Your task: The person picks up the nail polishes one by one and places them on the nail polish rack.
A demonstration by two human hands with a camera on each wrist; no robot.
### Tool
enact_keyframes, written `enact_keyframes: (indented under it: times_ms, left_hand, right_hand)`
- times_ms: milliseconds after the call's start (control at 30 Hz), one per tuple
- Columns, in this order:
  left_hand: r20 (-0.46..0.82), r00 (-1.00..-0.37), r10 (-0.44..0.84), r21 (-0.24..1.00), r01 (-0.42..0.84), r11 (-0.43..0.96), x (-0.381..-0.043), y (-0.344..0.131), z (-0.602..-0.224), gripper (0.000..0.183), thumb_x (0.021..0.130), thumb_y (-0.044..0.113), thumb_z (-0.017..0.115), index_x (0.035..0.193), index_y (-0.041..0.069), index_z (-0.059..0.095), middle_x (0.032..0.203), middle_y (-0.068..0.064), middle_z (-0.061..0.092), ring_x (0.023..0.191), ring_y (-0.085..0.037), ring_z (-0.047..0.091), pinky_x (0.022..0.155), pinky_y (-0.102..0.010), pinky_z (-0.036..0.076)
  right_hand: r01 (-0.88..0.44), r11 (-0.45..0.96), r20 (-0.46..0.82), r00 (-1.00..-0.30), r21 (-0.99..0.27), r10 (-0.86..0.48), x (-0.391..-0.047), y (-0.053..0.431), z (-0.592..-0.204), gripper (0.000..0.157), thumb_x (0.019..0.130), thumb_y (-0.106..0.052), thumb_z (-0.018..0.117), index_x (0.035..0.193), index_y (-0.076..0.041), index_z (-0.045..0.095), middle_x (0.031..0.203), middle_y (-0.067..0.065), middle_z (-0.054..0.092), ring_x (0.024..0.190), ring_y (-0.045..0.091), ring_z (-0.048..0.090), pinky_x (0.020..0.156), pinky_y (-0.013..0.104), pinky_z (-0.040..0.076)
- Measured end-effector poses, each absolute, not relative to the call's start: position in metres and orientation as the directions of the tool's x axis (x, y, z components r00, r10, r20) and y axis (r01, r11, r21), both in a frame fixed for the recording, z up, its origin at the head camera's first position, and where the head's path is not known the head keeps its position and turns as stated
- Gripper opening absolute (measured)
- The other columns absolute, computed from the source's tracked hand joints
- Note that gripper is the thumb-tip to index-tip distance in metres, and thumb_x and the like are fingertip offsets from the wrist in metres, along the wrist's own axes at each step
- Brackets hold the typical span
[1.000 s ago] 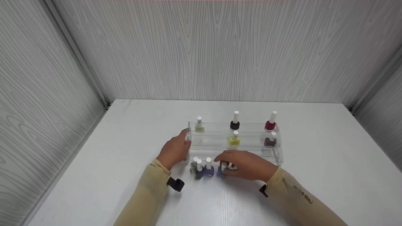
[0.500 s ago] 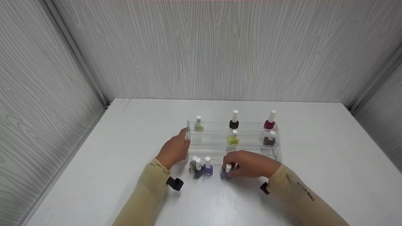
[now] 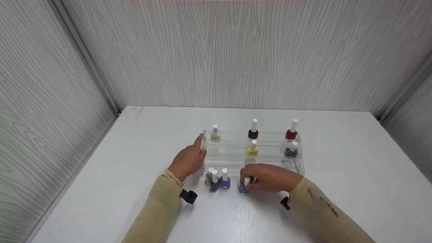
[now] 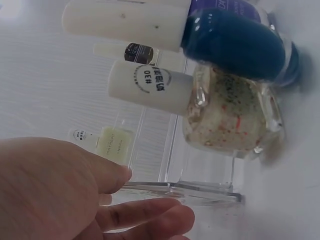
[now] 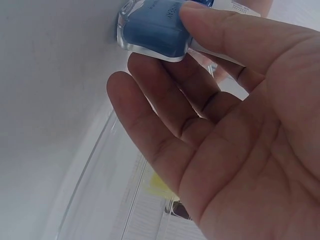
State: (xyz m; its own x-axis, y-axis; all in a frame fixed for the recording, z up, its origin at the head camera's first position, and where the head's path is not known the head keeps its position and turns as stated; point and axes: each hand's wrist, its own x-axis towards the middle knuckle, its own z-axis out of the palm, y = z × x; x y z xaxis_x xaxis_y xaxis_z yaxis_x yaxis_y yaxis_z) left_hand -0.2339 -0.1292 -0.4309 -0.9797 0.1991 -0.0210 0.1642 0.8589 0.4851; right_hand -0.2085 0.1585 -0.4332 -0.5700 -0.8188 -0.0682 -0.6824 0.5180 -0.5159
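My left hand (image 3: 189, 160) grips the left side panel of a clear stepped acrylic rack (image 3: 226, 164); in the left wrist view the thumb and fingers lie on either side of that panel. In front of the rack, my right hand (image 3: 273, 177) holds a blue nail polish bottle (image 5: 155, 30) with a white cap, thumb against its front and fingers behind. The bottle stands upright close over the table. Left of it are a purple bottle (image 3: 225, 182), a dark teal-blue bottle (image 4: 235, 47) and a clear glitter bottle (image 4: 230, 115), grouped near the rack's front left corner.
The rack's top step bears a pale yellow bottle (image 3: 215, 136), a black bottle (image 3: 253, 134) and a red bottle (image 3: 291, 135). One step lower are a bright yellow bottle (image 3: 252, 151) and a dark brown bottle (image 3: 291, 153). Wood-grain panels (image 3: 236, 57) enclose the white table (image 3: 152, 135).
My right hand has shifted slightly right and toward me with the blue bottle, widening the gap to the purple one. The left hand keeps its place at the rack.
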Motion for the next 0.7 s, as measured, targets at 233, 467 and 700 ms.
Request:
enact_keyframes:
  times_ms: [233,467,700]
  left_hand:
    - [0.044,-0.980,0.192,0.449,0.191,0.873,-0.2315,-0.1284,-0.4322,0.055,0.111,0.027,0.045,0.158,0.000,0.036,0.127,-0.026,0.068,0.115,-0.042,0.067,0.099,-0.056,0.053]
    - [0.044,-0.980,0.195,0.493,0.191,0.849,-0.2323,-0.1312,-0.4330,0.054,0.110,0.024,0.049,0.157,0.001,0.037,0.130,-0.025,0.067,0.121,-0.041,0.065,0.102,-0.056,0.052]
    - [0.008,-0.985,0.175,0.521,0.153,0.839,-0.2331,-0.1255,-0.4338,0.054,0.111,0.023,0.047,0.158,0.000,0.035,0.133,-0.026,0.065,0.121,-0.040,0.064,0.102,-0.055,0.052]
  right_hand:
    - [-0.695,0.495,-0.049,-0.555,-0.521,-0.830,-0.2070,0.1578,-0.4291,0.012,0.096,-0.008,0.073,0.104,-0.015,0.069,0.100,-0.005,0.067,0.093,0.009,0.064,0.084,0.028,0.058]
    - [-0.715,0.492,-0.034,-0.551,-0.497,-0.834,-0.2078,0.1545,-0.4285,0.012,0.096,-0.007,0.072,0.104,-0.015,0.069,0.099,-0.003,0.066,0.092,0.009,0.062,0.083,0.028,0.057]
    - [-0.703,0.495,-0.041,-0.555,-0.510,-0.831,-0.2097,0.1549,-0.4322,0.013,0.095,-0.007,0.074,0.103,-0.016,0.069,0.098,-0.005,0.066,0.091,0.008,0.062,0.082,0.028,0.057]
